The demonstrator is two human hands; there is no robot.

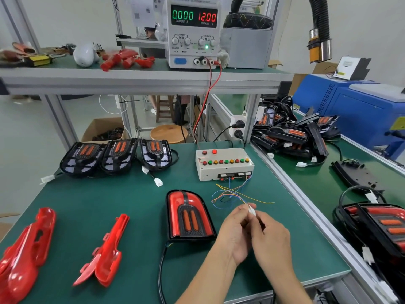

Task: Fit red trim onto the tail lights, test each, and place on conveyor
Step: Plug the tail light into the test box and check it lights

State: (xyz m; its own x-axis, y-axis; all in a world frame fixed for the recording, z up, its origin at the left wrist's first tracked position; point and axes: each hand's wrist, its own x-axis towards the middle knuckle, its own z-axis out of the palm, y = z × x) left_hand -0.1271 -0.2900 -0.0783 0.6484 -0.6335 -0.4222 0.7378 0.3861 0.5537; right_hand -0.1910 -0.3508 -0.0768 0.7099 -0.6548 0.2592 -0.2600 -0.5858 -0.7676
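The black-framed tail light with glossy red trim fitted (189, 216) lies flat on the green bench mat (135, 200), its black cable trailing off the near edge. Just right of it, the left hand (235, 234) and right hand (272, 240) pinch small white plastic connectors (252, 210) together between curled fingertips (thin coloured wires run from there to the white button-studded test box (224, 164)). Three untrimmed black lights (116, 155) stand behind; loose red trim pieces (65, 244) lie left.

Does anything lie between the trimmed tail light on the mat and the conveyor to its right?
Nothing solid: bare mat separates the trimmed tail light from the conveyor. Only both hands, pinching a white connector, and thin coloured wires sit between.
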